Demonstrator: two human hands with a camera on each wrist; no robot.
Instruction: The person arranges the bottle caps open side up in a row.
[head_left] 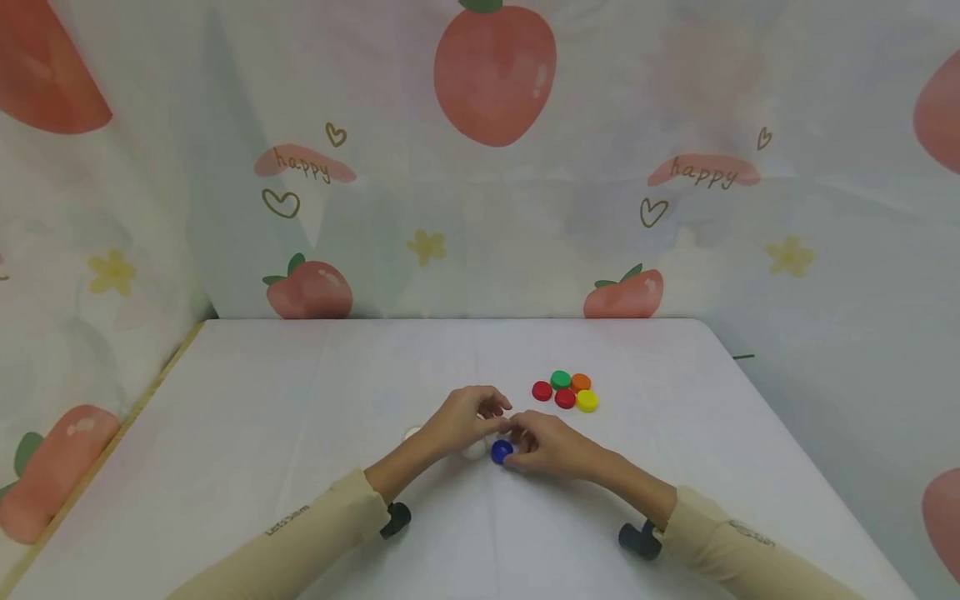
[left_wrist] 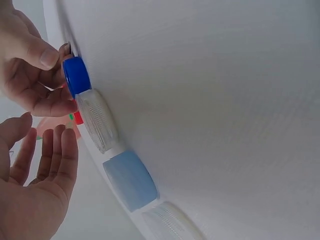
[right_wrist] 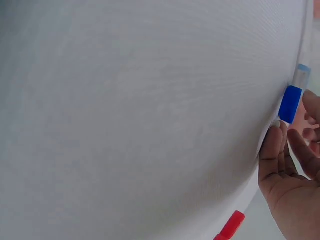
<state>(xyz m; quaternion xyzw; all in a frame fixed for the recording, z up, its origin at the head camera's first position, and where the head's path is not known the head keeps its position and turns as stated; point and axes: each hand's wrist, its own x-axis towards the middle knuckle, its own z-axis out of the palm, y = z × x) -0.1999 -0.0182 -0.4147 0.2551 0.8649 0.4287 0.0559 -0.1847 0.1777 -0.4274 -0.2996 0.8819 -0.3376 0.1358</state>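
Observation:
A round blue cap [head_left: 502,452] sits on the white table beside a ridged clear lid [left_wrist: 97,120]. My right hand [head_left: 555,446] is right at the blue cap, its fingertips against the cap's edge and its fingers loosely bent, not wrapped round it. Over the row of lids hovers my left hand [head_left: 465,418], fingers relaxed and parted, with nothing in its grasp. In the left wrist view a pale blue lid [left_wrist: 130,180] follows the clear lid in line, then another clear lid [left_wrist: 172,222]. In the head view the left hand partly hides this row.
Beyond the right hand lies a cluster of coloured caps: green [head_left: 560,380], orange [head_left: 581,382], yellow [head_left: 587,401], and two red caps [head_left: 542,391]. A white cloth covers the table [head_left: 337,400]. A fruit-printed curtain [head_left: 495,217] hangs behind it.

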